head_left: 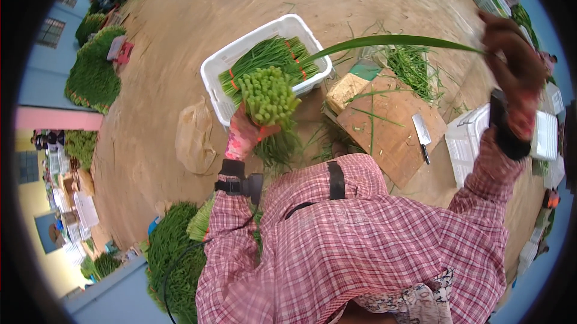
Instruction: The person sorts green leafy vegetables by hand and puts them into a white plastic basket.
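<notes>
My left hand (241, 133), in a pink patterned glove or sleeve, is closed round a thick bundle of green stalks (270, 97), cut ends facing up. An orange-red band shows at its fingers, and long green ends hang below. My right hand (511, 54) is raised far out to the right, fingers pinched on the tip of a long flat green leaf (396, 40). The leaf stretches leftward to just above the bundle; whether it joins the bundle I cannot tell. Behind the bundle, a white plastic basket (219, 63) holds tied green bundles (264, 60) with orange-red bands.
A wooden board (384, 126) carries a black-handled knife (422, 135) and leaf scraps. Beyond it lie loose green trimmings (412, 69). White crates (463, 144) stand at the right. A crumpled plastic bag (195, 138) lies left; a green heap (174, 258) is beside my left arm.
</notes>
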The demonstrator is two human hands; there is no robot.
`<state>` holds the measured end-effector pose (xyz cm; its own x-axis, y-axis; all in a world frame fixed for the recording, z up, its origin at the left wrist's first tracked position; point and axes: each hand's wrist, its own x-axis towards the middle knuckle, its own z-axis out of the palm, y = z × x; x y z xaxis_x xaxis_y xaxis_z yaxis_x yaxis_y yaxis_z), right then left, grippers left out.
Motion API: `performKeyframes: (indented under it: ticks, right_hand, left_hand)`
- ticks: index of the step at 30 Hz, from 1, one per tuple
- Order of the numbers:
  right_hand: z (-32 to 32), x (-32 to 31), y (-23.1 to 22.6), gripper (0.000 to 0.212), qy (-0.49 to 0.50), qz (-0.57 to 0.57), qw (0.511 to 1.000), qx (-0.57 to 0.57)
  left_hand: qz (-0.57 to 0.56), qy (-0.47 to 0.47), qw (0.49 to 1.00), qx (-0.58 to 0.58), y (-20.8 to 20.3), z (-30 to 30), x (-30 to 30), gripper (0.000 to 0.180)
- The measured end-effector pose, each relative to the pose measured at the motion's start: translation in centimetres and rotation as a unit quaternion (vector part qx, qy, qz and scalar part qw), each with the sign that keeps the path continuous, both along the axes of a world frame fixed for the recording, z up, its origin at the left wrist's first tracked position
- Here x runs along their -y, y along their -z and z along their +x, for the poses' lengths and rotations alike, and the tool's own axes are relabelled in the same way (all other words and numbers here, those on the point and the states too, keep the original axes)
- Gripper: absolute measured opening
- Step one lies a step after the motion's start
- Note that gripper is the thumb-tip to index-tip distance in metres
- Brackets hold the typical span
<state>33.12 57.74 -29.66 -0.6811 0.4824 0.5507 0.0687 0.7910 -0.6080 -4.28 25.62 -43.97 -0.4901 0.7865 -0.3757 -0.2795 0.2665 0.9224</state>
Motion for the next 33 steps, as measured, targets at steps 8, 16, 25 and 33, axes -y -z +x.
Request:
performKeyframes:
  ticks: [8,16,25,33]
  right_hand:
    - [-2.2,6.4,12.4,0.048,-0.053,-0.287,0.949,0.121]
    - [-22.4,17.4,18.1,0.094,-0.285,-0.436,0.853,-0.029]
    - [-23.8,13.1,11.8,0.043,-0.056,-0.277,0.935,-0.215]
    - [-22.8,13.8,6.6,0.013,-0.096,-0.374,0.903,-0.188]
  left_hand:
    - [0.045,-0.046,0.986,-0.151,2.0,-5.0,4.7,0.065]
    - [0.082,0.088,0.984,-0.129,-2.5,-0.1,-1.6,0.077]
    - [0.146,-0.060,0.974,-0.162,-3.3,0.1,-3.8,0.056]
    - [0.139,-0.045,0.980,-0.133,-3.3,0.5,-3.8,0.057]
